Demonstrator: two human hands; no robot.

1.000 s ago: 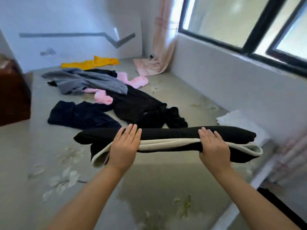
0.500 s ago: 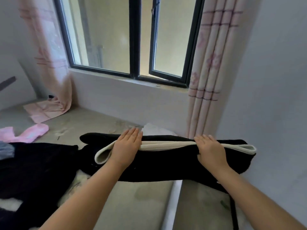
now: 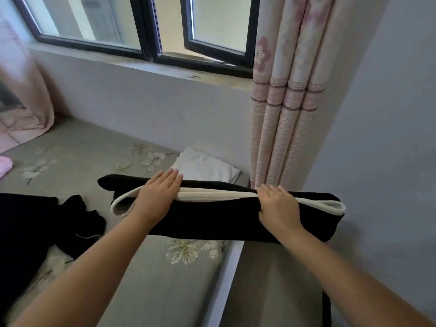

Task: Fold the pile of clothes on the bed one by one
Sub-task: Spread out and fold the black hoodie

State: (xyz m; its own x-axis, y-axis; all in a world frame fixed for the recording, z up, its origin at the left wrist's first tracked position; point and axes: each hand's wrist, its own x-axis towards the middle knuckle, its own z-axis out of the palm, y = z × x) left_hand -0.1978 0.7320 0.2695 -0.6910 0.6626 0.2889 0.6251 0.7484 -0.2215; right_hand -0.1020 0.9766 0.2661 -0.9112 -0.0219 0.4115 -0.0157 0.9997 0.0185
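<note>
A folded black garment with a cream lining (image 3: 212, 217) hangs level above the bed's right edge, held from both sides. My left hand (image 3: 157, 199) grips its left part, fingers flat on top and thumb hidden beneath. My right hand (image 3: 277, 208) grips the right part the same way. A folded white item (image 3: 204, 166) lies on the bed just behind the garment. Loose black clothes (image 3: 30, 230) are spread at the left, and the corner of a pink piece (image 3: 3, 165) shows at the left edge.
The grey floral bed (image 3: 165, 286) ends at a white edge (image 3: 226, 274) on the right. A pink patterned curtain (image 3: 283, 102) hangs in the corner beside the grey wall (image 3: 382, 138). A black-framed window (image 3: 151, 31) with a sill runs behind.
The view has swung right from the clothes pile to the window corner. Both hands carried the folded black garment that way, nearer the white item and the curtain; their grip is unchanged.
</note>
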